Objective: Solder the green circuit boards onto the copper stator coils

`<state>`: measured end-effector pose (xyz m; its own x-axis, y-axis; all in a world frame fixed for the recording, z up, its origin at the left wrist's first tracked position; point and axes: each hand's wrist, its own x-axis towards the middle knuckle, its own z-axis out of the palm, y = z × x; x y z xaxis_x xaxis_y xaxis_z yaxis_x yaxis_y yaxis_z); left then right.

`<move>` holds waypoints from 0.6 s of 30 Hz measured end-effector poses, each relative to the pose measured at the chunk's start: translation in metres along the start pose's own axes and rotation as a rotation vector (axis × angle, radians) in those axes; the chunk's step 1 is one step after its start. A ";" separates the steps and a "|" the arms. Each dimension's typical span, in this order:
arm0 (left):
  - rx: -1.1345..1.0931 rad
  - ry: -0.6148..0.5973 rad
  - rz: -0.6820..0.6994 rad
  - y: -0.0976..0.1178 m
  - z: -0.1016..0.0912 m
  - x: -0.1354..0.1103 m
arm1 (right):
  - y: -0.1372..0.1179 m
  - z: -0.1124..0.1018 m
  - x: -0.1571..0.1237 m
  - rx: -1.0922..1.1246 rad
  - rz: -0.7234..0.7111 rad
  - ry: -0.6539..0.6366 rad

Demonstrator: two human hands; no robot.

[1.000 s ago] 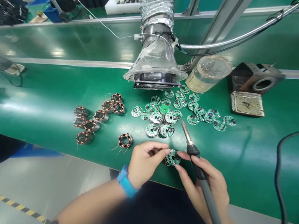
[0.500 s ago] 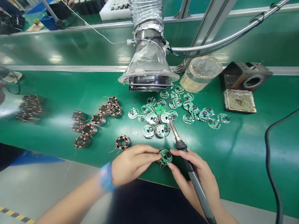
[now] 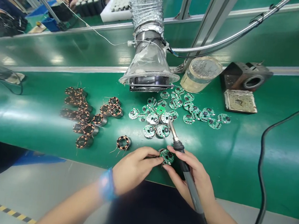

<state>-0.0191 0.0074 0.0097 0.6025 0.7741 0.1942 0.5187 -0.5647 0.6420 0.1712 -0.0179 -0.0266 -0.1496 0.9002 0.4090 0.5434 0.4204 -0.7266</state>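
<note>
My left hand [image 3: 135, 170] is closed, its fingertips pinching the left side of a round green circuit board [image 3: 167, 157] near the table's front edge. Under the board a coil's edge partly shows. My right hand [image 3: 198, 177] carries a soldering iron [image 3: 189, 181] that lies across it, the tip pointing up and away from me. Its thumb and forefinger also reach the board's right side. Just beyond, several boards seated on coils [image 3: 163, 130] form a cluster. To the left of my left hand stands a single copper-wound coil [image 3: 123, 143] with loose wire ends.
More copper coils [image 3: 84, 116] stand on the left. Loose round boards [image 3: 207, 114] lie behind and to the right. A fume hood [image 3: 152, 71] hangs over the middle. At the back right are a clear jar [image 3: 202, 74] and an iron stand with sponge [image 3: 239, 101]. A cable [image 3: 262, 161] drapes at right.
At the far left, another person's hand and a pale sheet with coils have gone; a group of coils now stands beside the others. My hands have shifted slightly around the board.
</note>
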 end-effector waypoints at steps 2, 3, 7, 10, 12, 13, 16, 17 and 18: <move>-0.204 0.123 -0.168 0.003 0.008 -0.003 | -0.001 -0.008 -0.001 0.006 0.005 0.019; -0.298 0.176 -0.255 0.004 0.012 -0.004 | -0.002 -0.013 -0.002 0.011 -0.001 0.029; -0.595 0.301 -0.481 0.008 0.026 -0.002 | -0.006 -0.041 -0.010 0.071 -0.036 0.048; -0.629 0.330 -0.519 0.010 0.028 0.001 | -0.013 -0.057 -0.013 0.124 -0.062 -0.009; -0.583 0.334 -0.504 0.010 0.027 0.002 | -0.020 -0.062 -0.012 0.149 -0.102 -0.044; -0.550 0.336 -0.489 0.011 0.026 0.002 | -0.023 -0.063 -0.010 0.154 -0.115 -0.048; -0.441 0.349 -0.424 0.011 0.026 0.001 | -0.030 -0.060 -0.005 0.129 -0.134 -0.047; -0.409 0.357 -0.398 0.010 0.027 0.000 | -0.032 -0.059 -0.004 0.112 -0.138 -0.049; -0.381 0.364 -0.371 0.010 0.028 0.000 | -0.032 -0.058 -0.004 0.094 -0.139 -0.049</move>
<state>0.0026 -0.0062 -0.0046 0.1454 0.9839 0.1043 0.3608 -0.1509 0.9204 0.2026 -0.0413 0.0274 -0.2598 0.8360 0.4834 0.4356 0.5482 -0.7140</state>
